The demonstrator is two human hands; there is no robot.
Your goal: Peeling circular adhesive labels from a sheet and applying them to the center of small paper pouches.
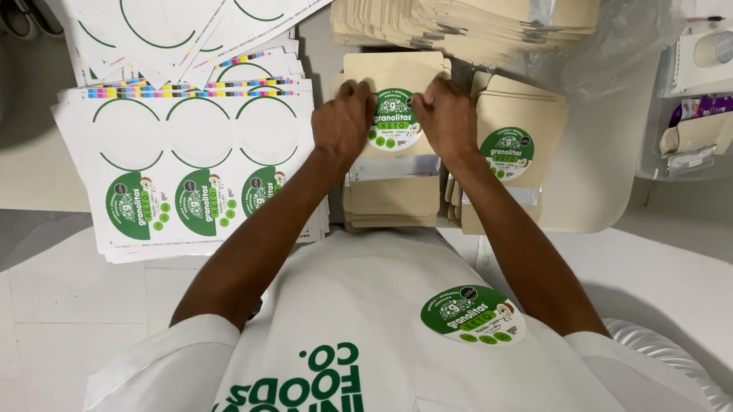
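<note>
Kraft pouch [400, 76] w/ round green label [394, 120], centre-far on pouch stack [389, 201] | head view: left hand [344, 121] & right hand [446, 120], fingers pinched on label edges | labelled pouch [515, 122] right; sticker sheets [189, 160] left | risk: label creases or sits skewed if pressed unevenly.

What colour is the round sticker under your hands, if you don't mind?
Green and white, on a tan pouch; the round sticker shows in the head view.
</note>
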